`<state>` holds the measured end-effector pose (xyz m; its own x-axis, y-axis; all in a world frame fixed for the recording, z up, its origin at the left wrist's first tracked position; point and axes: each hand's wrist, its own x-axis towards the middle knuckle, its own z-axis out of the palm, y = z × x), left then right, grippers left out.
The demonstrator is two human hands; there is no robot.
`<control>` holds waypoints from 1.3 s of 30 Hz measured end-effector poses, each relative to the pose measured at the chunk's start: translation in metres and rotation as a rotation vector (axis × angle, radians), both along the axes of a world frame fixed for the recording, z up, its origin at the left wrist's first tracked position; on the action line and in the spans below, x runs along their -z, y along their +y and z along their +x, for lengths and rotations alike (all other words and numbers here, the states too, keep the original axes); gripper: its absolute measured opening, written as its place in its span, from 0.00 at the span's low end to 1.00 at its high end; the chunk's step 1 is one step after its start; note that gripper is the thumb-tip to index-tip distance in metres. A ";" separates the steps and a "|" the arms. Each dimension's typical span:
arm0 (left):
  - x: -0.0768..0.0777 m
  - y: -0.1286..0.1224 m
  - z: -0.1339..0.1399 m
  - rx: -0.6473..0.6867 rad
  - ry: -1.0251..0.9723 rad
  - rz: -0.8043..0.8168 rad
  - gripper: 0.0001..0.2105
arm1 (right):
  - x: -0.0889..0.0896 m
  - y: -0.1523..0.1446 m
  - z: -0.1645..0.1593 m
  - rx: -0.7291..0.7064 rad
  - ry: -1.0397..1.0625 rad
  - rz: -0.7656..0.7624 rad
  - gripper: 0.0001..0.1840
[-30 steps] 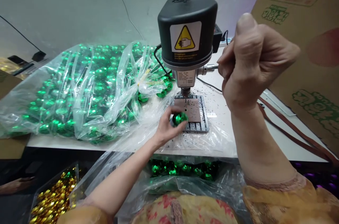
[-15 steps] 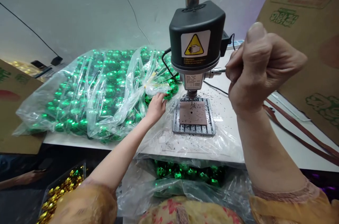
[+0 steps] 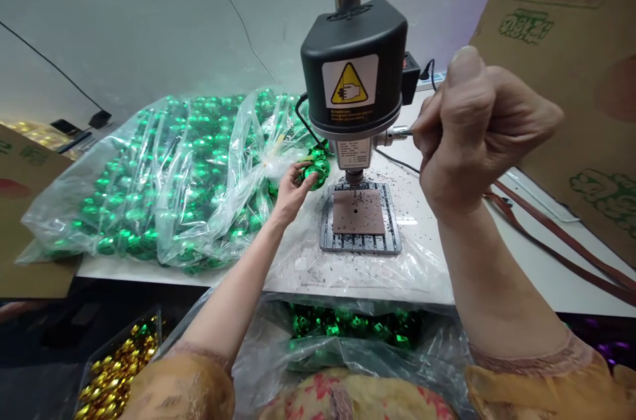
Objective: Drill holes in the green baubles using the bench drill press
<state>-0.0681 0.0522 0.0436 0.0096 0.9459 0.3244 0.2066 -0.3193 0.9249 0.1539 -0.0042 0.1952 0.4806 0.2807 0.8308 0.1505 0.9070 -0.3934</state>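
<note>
White tabletop (image 3: 536, 274) ran across the middle of the frame, with a small drill press (image 3: 354, 75) standing at center and a big clear bag of green baubles (image 3: 163, 175) piled at left. Left hand (image 3: 291, 191) had its fingers curled round one green bauble (image 3: 316, 171), just left of the press base plate (image 3: 358, 216). Right hand (image 3: 472, 128), at right, was balled into a tight fist on the feed lever (image 3: 397, 135). Cardboard box (image 3: 571, 55) leaned at upper right.
</note>
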 end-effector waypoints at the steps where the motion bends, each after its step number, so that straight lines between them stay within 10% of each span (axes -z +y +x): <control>1: -0.004 -0.010 0.004 0.029 -0.017 0.002 0.25 | 0.000 0.001 0.000 0.012 0.002 0.010 0.25; 13: 0.031 -0.043 0.041 0.229 0.063 -0.022 0.28 | 0.001 -0.001 0.003 -0.037 -0.019 0.042 0.28; 39: 0.034 -0.053 0.066 0.144 0.334 0.043 0.26 | 0.020 -0.004 0.004 0.022 -0.063 0.070 0.23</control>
<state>-0.0020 -0.0006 0.0097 0.2536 0.9128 0.3200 0.4450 -0.4039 0.7993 0.1584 -0.0077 0.1753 0.4321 0.2112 0.8768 0.1928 0.9281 -0.3186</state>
